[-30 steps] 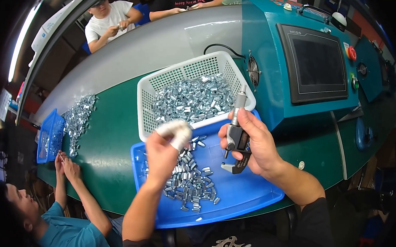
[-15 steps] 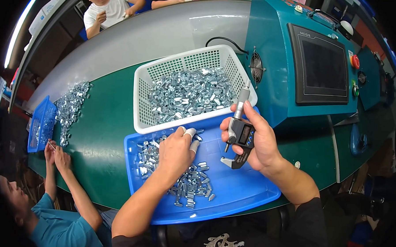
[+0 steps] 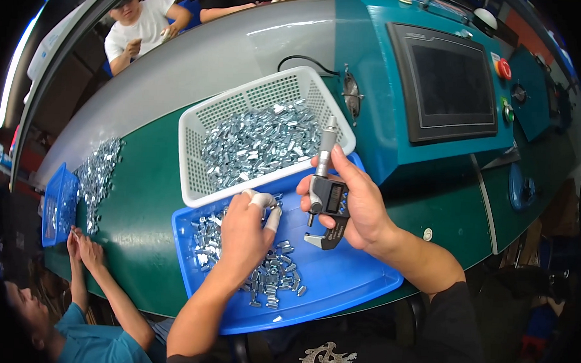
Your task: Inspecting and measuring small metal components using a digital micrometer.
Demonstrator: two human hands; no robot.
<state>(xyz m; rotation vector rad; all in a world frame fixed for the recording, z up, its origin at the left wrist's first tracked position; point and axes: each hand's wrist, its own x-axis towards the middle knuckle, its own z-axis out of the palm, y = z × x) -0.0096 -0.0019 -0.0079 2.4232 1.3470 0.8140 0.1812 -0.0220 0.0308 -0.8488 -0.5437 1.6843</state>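
Note:
My right hand (image 3: 360, 214) is wrapped round a digital micrometer (image 3: 326, 195), held upright over the blue tray (image 3: 345, 265) with its jaw gap at the lower end. Nothing shows between the measuring faces. My left hand (image 3: 246, 235), with white covers on its thumb and a finger, is bent into a pinch above the tray's left part. A shiny small metal part (image 3: 278, 198) shows at its fingertips, mostly hidden by them. Beneath and around this hand lie loose small metal parts (image 3: 273, 281), some side by side in rows.
Behind the tray stands a white perforated basket (image 3: 189, 161) heaped with similar parts. A teal machine (image 3: 377, 130) with a dark screen (image 3: 447, 81) and red button (image 3: 503, 69) is at right. At left, a co-worker's hands (image 3: 85, 247) are near a blue basket (image 3: 50, 213) and another pile (image 3: 100, 170).
The view has shifted, so most of the scene sits further left. My left fingers have drawn together at the small metal part. The micrometer stays in my right hand.

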